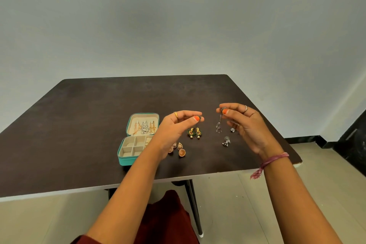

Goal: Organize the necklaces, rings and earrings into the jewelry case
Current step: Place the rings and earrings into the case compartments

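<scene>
Dangling earring (219, 125) beneath right hand (244, 123)

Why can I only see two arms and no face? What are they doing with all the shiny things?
The camera sits on the person's head, looking down, so you see only their arms. The left hand pinches a small earring piece. The right hand pinches a dangling silver earring. On the dark table lies an open teal jewelry case with necklaces in its lid. Beside it are copper bell-shaped earrings, green and gold earrings and another silver earring.
</scene>
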`<state>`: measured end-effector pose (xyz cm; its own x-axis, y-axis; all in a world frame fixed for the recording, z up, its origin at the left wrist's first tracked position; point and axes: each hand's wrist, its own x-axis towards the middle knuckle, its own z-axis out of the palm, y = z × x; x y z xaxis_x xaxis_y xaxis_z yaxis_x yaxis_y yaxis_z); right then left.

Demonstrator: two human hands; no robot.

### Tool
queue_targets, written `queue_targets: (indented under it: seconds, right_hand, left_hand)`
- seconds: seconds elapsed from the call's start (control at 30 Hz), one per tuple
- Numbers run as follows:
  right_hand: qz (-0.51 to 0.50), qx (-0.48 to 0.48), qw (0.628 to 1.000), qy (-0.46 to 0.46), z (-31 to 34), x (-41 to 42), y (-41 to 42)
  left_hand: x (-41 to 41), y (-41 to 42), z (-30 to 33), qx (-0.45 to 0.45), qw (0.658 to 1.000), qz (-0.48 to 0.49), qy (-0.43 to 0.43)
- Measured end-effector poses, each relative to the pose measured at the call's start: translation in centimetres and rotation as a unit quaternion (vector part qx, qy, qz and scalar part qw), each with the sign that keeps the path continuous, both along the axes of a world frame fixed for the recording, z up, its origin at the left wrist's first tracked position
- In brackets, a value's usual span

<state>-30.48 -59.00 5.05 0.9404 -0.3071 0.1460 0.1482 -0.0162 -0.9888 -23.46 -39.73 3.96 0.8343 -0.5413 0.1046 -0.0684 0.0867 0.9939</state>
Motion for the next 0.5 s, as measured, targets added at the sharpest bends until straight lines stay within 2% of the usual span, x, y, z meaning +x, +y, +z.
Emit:
queue_targets:
  seconds: [0.27,0.5]
  right_hand:
    - [0.007,-0.045,0.999,0.012,-1.3,0.0,1.1]
    - [0.003,-0.084,0.995,0.048,-3.3,0.0,1.2]
  left_hand:
    - [0.3,0.6,-0.8,0.061,0.998,0.014,-0.020]
    - [0.3,0.4,-2.1,0.177,0.981,0.042,-0.070]
